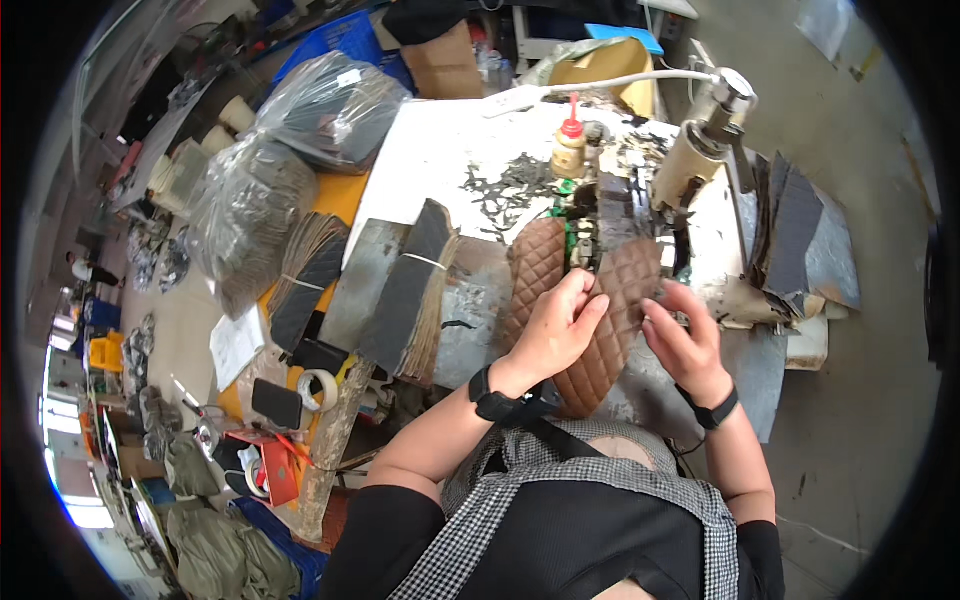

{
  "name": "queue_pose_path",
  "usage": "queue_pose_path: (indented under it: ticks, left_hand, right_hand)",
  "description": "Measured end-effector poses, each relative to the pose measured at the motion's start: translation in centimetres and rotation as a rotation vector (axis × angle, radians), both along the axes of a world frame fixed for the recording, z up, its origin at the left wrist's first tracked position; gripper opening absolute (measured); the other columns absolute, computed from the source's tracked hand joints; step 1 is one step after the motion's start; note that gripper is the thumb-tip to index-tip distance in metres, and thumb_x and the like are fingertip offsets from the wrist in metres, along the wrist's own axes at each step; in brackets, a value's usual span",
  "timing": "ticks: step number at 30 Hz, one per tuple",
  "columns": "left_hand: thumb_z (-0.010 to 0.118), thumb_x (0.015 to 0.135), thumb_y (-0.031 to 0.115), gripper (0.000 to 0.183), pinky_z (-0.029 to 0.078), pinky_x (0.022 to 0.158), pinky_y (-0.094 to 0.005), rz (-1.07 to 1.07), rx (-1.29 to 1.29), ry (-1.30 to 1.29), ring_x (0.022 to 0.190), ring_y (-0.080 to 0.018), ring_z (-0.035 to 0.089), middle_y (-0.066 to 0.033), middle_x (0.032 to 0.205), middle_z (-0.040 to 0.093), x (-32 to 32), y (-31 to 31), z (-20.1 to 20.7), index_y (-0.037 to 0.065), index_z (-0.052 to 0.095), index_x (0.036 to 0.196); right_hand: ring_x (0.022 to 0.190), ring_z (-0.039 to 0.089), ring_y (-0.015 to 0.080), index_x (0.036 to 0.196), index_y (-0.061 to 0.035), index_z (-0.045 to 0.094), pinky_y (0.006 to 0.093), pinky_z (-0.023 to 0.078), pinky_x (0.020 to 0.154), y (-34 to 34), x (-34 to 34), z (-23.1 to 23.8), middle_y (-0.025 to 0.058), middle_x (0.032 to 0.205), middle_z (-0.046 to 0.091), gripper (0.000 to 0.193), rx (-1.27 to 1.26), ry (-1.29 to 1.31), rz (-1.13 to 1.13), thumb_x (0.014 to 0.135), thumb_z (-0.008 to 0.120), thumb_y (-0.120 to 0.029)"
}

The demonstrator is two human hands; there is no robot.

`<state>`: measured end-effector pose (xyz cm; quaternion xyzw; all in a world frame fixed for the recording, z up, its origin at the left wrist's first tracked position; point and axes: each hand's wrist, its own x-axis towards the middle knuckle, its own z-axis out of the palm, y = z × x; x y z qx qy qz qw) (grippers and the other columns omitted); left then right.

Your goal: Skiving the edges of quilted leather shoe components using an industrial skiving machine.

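Brown quilted panel beneath left hand; right hand at its right edge. Best handled with light, even tension between fingertips, edge uncreased. Left thumb, forefinger slightly apart, hidden grip uncertain; right fingers curled, pinch cannot tell. Beige machine column beyond.

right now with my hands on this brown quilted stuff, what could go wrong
The left hand has its fingers near the machine's metal parts, so they might get pinched if those move.

The bottle with a red tip stands upright beside the machine; a bump could tip it over.

Loose black scraps lie close by and might get caught under the brown quilted material.
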<state>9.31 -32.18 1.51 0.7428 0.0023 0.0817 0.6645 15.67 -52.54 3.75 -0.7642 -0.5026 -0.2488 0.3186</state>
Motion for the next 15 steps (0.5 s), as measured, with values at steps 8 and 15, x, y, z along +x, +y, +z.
queue_pose_path:
  ticks: [8,15]
  left_hand:
    - [0.058,0.090,0.001,0.042,0.042,0.054,-0.0232,0.050,-0.177,0.001,0.060,-0.0060,0.050,-0.0034,0.074,0.058,-1.4,-0.1,0.5,-0.001,0.045,0.130]
    - [0.051,0.094,-0.001,0.034,0.045,0.090,-0.0231,-0.101,-0.147,0.192,0.107,-0.0096,0.056,-0.0077,0.116,0.061,-0.2,-0.7,2.0,-0.002,0.049,0.127]
  right_hand:
    - [0.084,0.066,0.0276,0.104,0.0025,0.064,0.0331,0.055,0.068,1.8,0.9,-3.6,0.0155,0.106,0.065,0.033,0.014,0.006,0.009,0.071,0.067,-0.001]
    - [0.081,0.066,0.0266,0.102,0.0018,0.063,0.0329,0.054,0.066,1.5,1.0,-3.3,0.0143,0.101,0.065,0.034,0.072,0.021,-0.096,0.068,0.070,0.002]
